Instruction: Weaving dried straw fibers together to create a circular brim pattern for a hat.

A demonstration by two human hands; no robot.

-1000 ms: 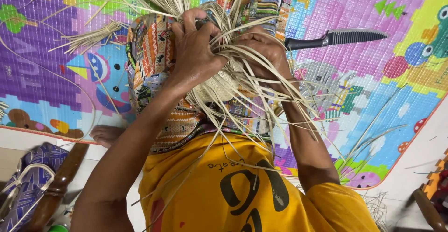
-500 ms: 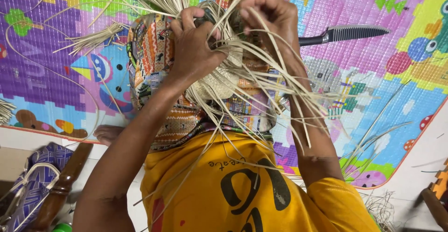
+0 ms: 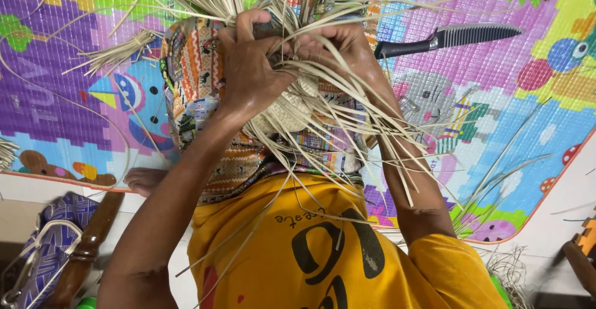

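Both hands are buried in straw right now, working a small woven piece (image 3: 292,111) held up over the lap. Taking that woven piece as the centre of everything: its round, tightly plaited base looks finished, pale and neat, while a great spray of loose straw strips (image 3: 366,135) fans out from it on all sides, unwoven. So by my reckoning the bottom is done and the walls are barely begun; most of the weaving is left.

The left hand (image 3: 251,73) sits just above and to the left of the woven piece, fingers curled down over its rim, clamping a bunch of strips against it. The right hand (image 3: 351,51) is above and to the right, knuckles bent, pinching a few strips and drawing them across the top. The two hands nearly meet over the work. Both forearms rise steeply from the yellow shirt (image 3: 323,253) below the piece, elbows wide, wrists bent inward.

Behind the woven piece lies the patterned cloth (image 3: 198,85) over the person's legs, and beyond that the bright play mat (image 3: 496,85). A black-handled knife (image 3: 447,39) rests on the mat up and to the right, well apart from the hands. More loose straw (image 3: 118,54) lies off to the left.
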